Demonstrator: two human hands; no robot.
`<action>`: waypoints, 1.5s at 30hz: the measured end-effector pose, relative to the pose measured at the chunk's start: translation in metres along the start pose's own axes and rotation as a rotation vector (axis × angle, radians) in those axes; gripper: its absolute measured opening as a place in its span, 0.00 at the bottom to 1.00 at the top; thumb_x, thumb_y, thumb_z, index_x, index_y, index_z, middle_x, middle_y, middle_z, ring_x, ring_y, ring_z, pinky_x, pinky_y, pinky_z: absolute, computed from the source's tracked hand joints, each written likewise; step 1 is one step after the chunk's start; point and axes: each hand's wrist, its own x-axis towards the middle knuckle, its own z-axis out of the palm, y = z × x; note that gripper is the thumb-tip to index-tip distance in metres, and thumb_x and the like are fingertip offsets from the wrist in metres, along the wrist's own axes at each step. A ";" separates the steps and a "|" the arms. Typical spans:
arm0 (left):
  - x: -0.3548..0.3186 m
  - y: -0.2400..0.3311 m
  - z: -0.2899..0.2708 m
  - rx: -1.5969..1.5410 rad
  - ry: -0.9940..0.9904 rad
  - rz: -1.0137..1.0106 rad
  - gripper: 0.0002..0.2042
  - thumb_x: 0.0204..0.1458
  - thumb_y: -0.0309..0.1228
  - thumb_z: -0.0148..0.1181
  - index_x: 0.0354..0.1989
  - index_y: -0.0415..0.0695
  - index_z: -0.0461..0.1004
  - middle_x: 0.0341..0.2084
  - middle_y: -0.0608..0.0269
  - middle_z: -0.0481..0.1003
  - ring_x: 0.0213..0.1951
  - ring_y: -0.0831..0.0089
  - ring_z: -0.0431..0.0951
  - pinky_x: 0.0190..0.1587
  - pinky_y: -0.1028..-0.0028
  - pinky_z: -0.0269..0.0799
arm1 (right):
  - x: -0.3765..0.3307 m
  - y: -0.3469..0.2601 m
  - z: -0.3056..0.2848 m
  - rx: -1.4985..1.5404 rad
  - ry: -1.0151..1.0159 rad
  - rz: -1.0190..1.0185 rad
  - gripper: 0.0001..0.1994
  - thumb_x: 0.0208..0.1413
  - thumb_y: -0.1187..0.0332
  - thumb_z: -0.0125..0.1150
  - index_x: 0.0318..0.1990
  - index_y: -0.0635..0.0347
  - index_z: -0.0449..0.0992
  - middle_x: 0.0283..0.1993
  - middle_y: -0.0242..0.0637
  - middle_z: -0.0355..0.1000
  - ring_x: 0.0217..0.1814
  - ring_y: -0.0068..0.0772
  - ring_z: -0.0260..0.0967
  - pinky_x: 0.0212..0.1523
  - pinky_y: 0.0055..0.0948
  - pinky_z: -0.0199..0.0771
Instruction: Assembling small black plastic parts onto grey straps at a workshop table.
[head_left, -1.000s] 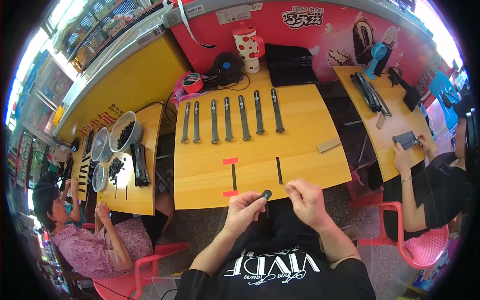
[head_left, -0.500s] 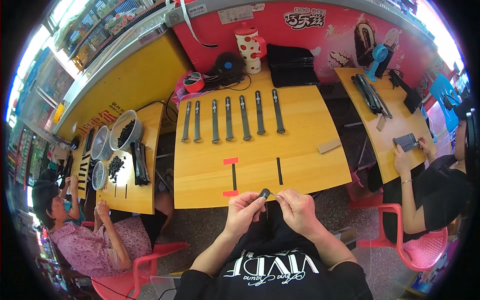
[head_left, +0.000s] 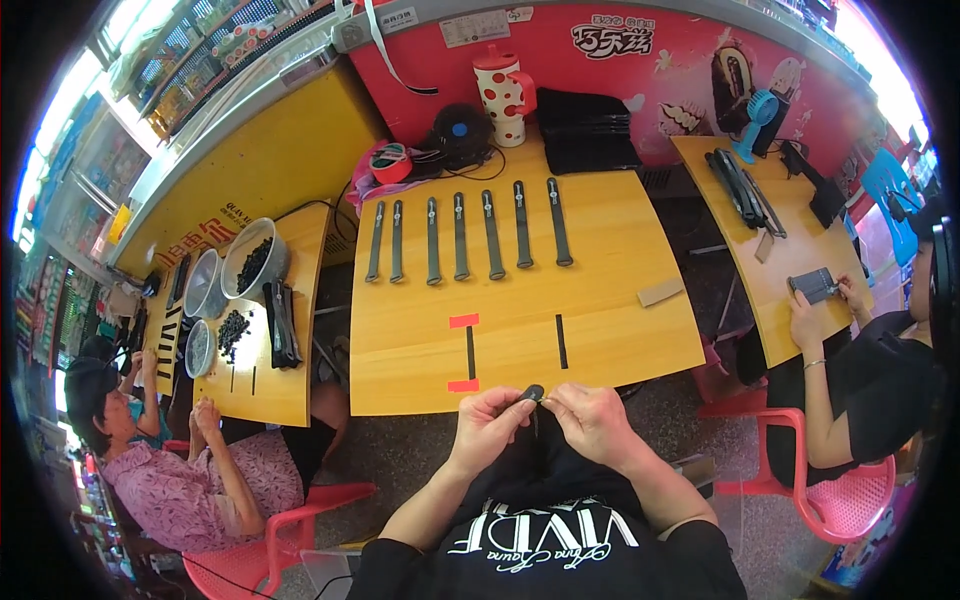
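Note:
Just past the table's front edge, my left hand (head_left: 490,422) pinches a black strap (head_left: 534,392) by its rounded end; its lower part is lost against my black shirt. My right hand (head_left: 592,420) is closed at the strap's right edge, fingertips pressed together on something too small to name. Beyond my hands, several similar black straps (head_left: 495,235) lie side by side on the wooden table (head_left: 630,240). Nearer to me are two short black strips (head_left: 561,342) on the tabletop, the left one with red tape (head_left: 463,386) at both ends.
A brown cardboard piece (head_left: 660,292) lies at the right. Along the back stand a spotted tumbler (head_left: 503,95), a black stack (head_left: 590,130) and a tape roll (head_left: 390,163). People work at side tables; the left table holds plastic tubs (head_left: 205,285) and black parts.
The strap's rounded end has tilted and now shows narrower between my hands. My right hand has shifted slightly left, closer to it. The view has moved a little.

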 end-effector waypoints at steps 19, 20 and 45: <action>0.013 0.033 -0.019 0.649 -0.339 0.404 0.04 0.45 0.22 0.64 0.28 0.38 0.76 0.22 0.53 0.76 0.24 0.58 0.77 0.25 0.67 0.71 | 0.012 0.002 -0.024 0.241 -0.357 0.247 0.06 0.47 0.71 0.67 0.25 0.61 0.75 0.21 0.43 0.70 0.22 0.41 0.69 0.24 0.31 0.64; 0.013 0.033 -0.017 0.648 -0.339 0.404 0.04 0.45 0.22 0.64 0.28 0.38 0.76 0.22 0.53 0.76 0.24 0.58 0.77 0.25 0.67 0.71 | 0.013 0.002 -0.025 0.122 -0.346 0.175 0.08 0.48 0.69 0.67 0.24 0.61 0.74 0.21 0.43 0.70 0.23 0.42 0.70 0.24 0.33 0.65; -0.002 -0.013 0.021 0.558 0.364 0.599 0.04 0.48 0.19 0.64 0.32 0.36 0.76 0.18 0.59 0.73 0.19 0.74 0.75 0.22 0.77 0.66 | 0.006 -0.014 0.013 -0.124 0.131 0.000 0.10 0.50 0.70 0.65 0.23 0.61 0.71 0.19 0.39 0.65 0.19 0.42 0.66 0.18 0.34 0.61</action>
